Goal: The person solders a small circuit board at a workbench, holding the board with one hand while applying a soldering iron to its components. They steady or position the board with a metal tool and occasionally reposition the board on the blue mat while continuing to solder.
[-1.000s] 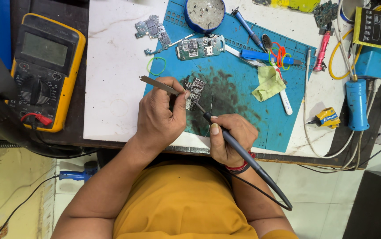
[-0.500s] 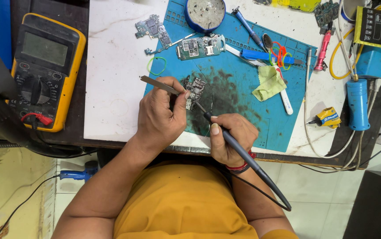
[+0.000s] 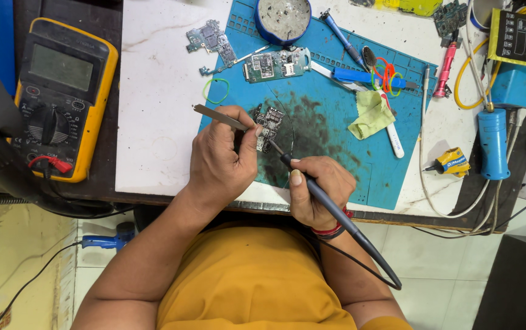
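Observation:
My left hand (image 3: 220, 162) grips metal tweezers (image 3: 217, 116) whose tips reach a small circuit board (image 3: 268, 127) lying on the stained blue work mat (image 3: 330, 116). My right hand (image 3: 319, 189) holds a dark soldering iron (image 3: 336, 214) like a pen. Its tip touches the lower edge of the same board. The iron's cable runs back past my right wrist, which wears a red band.
A yellow multimeter (image 3: 61, 98) lies at the left. On the mat are another circuit board (image 3: 275, 64), a round blue tin (image 3: 283, 18), a yellow cloth (image 3: 371, 115) and blue pens (image 3: 360, 76). A blue cylinder tool (image 3: 493, 143) and cables sit at the right.

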